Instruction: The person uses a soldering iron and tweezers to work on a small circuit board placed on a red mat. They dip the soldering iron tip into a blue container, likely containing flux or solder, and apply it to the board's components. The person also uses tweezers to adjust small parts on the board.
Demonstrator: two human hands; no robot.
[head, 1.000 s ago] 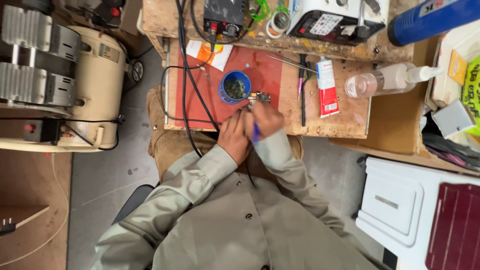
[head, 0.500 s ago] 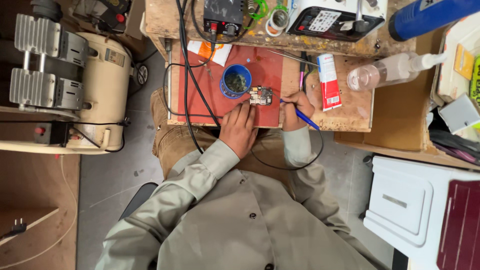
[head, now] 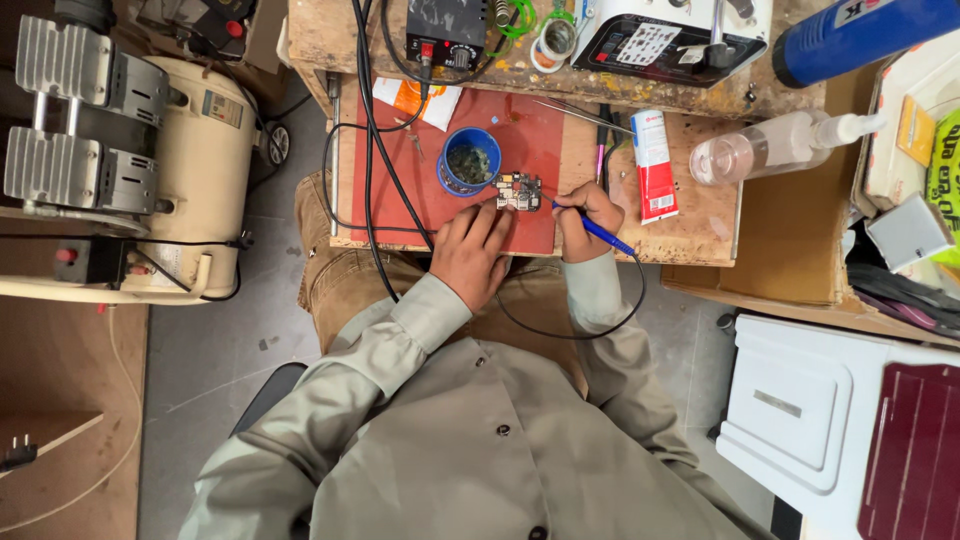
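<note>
Green circuit board (head: 518, 190) at left fingers (head: 497, 212), right hand (head: 588, 215) gripping blue iron (head: 600, 230)

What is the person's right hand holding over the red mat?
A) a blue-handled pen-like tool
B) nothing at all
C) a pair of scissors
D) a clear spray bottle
A: the right hand grips a blue-handled tool with its tip aimed at the small circuit board, which the left hand steadies.

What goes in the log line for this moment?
left hand: steadies circuit board | right hand: holds soldering iron | red mat
</note>
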